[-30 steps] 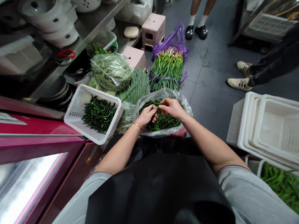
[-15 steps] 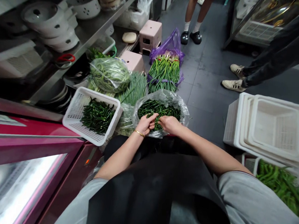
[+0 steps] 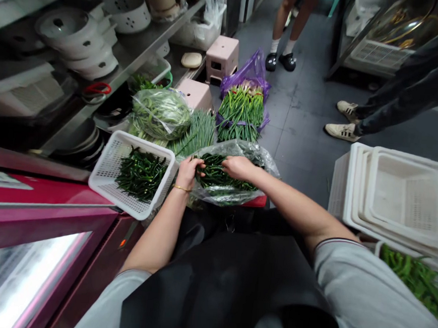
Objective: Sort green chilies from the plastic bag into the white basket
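The dark tiled floor is stretching away beyond the fingers and out to their right. A magenta and red cabinet is standing to the near left of the fingers. Well to their right, a stack of white baskets is sitting just beyond some bright green vegetables. Closer in, just left of the left fingers, a white perforated basket is tilting a little and holding a pile of thin dark green pieces. Directly under the fingers, a clear plastic bag is lying open, and thin dark green vegetables are filling it. Beyond the fingers, a purple bag is wrapping a bundle of green stalks, while a clear-wrapped bundle of greens is resting to their far left. Behind that bundle, two pink stools are standing one past the other. Under the bag's near right edge, something red is showing.

The right hand is reaching over the bag, its fingers bending down among the dark vegetables; whether they are gripping any cannot be told. The left hand is resting at the bag's left edge, its fingers bending slightly, with gaps showing between them; any grip there is too small to tell. Just behind the left fingers, a thin gold bracelet is circling the wrist.
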A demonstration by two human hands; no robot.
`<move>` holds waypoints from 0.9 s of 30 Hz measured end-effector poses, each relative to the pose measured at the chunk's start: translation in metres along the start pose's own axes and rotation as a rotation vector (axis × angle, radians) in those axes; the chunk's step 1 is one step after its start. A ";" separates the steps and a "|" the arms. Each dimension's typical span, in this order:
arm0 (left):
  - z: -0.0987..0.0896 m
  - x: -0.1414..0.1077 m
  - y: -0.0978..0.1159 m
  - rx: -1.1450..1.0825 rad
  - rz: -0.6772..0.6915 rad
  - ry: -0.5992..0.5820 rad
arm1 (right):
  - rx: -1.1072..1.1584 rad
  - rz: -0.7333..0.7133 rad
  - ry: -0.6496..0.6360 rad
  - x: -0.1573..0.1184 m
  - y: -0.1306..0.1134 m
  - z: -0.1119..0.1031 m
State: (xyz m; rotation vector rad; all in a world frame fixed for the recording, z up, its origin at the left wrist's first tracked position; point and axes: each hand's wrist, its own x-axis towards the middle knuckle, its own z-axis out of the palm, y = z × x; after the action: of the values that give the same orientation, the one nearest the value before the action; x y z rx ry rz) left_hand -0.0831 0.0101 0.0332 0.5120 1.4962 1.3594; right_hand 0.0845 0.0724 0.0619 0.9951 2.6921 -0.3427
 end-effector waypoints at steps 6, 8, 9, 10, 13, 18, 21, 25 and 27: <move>0.004 -0.006 0.003 -0.161 -0.080 -0.089 | 0.040 0.017 -0.031 0.030 -0.023 0.022; 0.001 -0.009 0.001 -0.207 -0.125 -0.197 | 0.000 0.015 -0.025 0.021 -0.002 0.032; -0.001 -0.010 -0.001 -0.220 -0.123 -0.239 | -0.015 0.026 -0.021 0.016 0.011 0.035; -0.003 -0.012 -0.002 -0.226 -0.113 -0.275 | -0.008 0.019 -0.008 0.010 0.026 0.036; 0.001 -0.015 -0.009 -0.187 -0.102 -0.346 | 0.114 0.024 0.091 -0.003 0.059 0.035; 0.026 -0.022 -0.018 -0.105 -0.122 -0.332 | 0.573 0.272 -0.027 -0.011 0.061 0.030; 0.033 -0.027 -0.017 -0.124 -0.090 -0.292 | 0.745 0.417 -0.067 -0.018 0.055 0.027; 0.039 -0.030 -0.020 -0.047 -0.031 -0.309 | 0.845 0.456 0.199 -0.039 0.045 0.018; 0.044 -0.032 -0.020 0.026 -0.011 -0.361 | 1.015 0.426 0.180 -0.049 0.035 0.018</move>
State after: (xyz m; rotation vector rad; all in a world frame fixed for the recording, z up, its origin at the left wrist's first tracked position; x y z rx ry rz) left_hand -0.0261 -0.0006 0.0339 0.7235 1.2193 1.1675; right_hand 0.1460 0.0631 0.0555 1.8539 2.2688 -1.6621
